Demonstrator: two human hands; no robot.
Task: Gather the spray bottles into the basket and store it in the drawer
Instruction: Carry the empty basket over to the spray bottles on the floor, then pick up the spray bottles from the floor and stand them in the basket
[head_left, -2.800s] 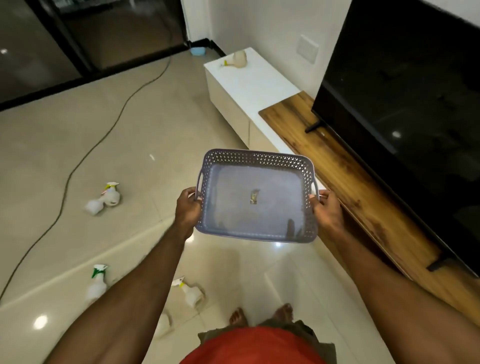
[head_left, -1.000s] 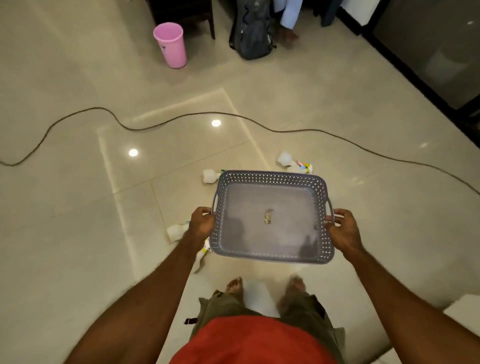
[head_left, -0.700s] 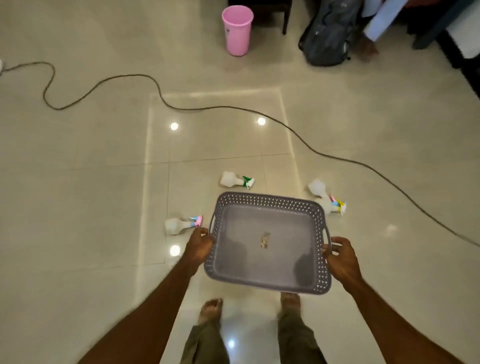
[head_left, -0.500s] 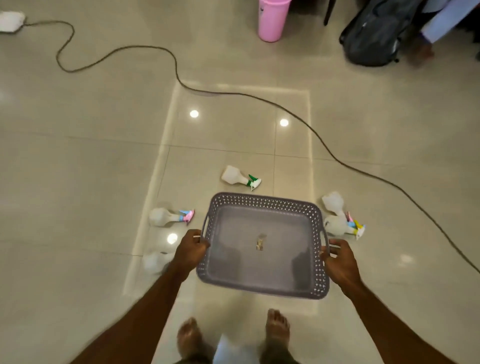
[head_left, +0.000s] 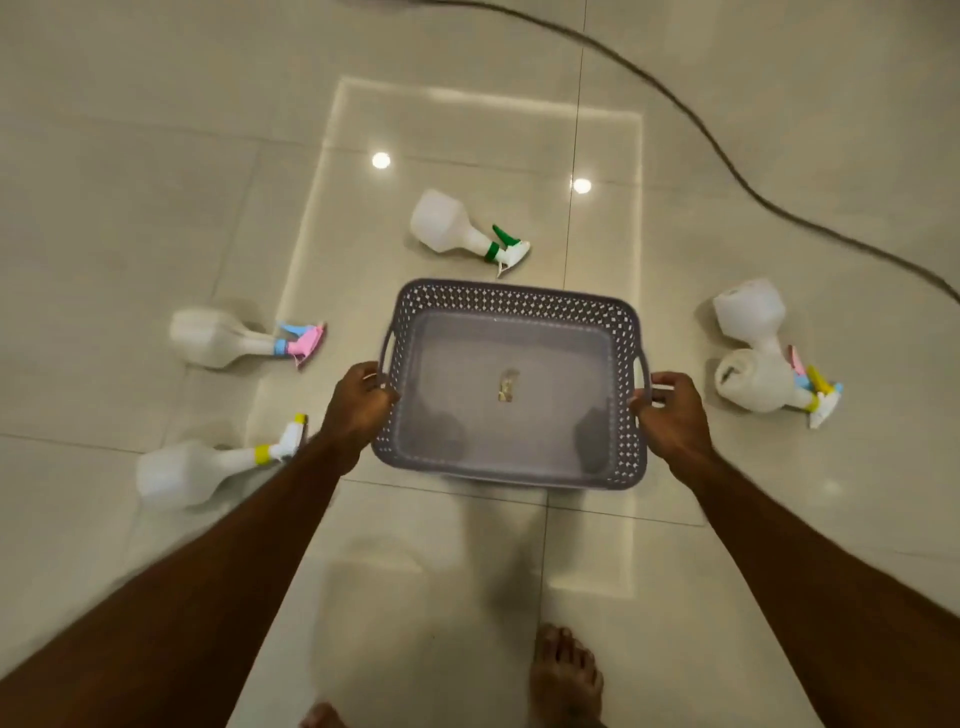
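I hold a grey perforated basket low over the tiled floor, my left hand on its left handle and my right hand on its right handle. Only a small sticker lies inside it. Several white spray bottles lie on their sides around it: a green-nozzled bottle just beyond the far rim, a pink-and-blue-nozzled bottle to the left, a yellow-collared bottle at the near left, and two bottles touching each other at the right.
A dark cable curves across the floor at the upper right. My bare feet stand on the glossy tiles below the basket. Ceiling lights reflect off the floor beyond the basket.
I turned away from the TV cabinet and walked to the bottles. The view has dropped much closer to the floor, and the basket has come down among the bottles, both hands still on its handles.
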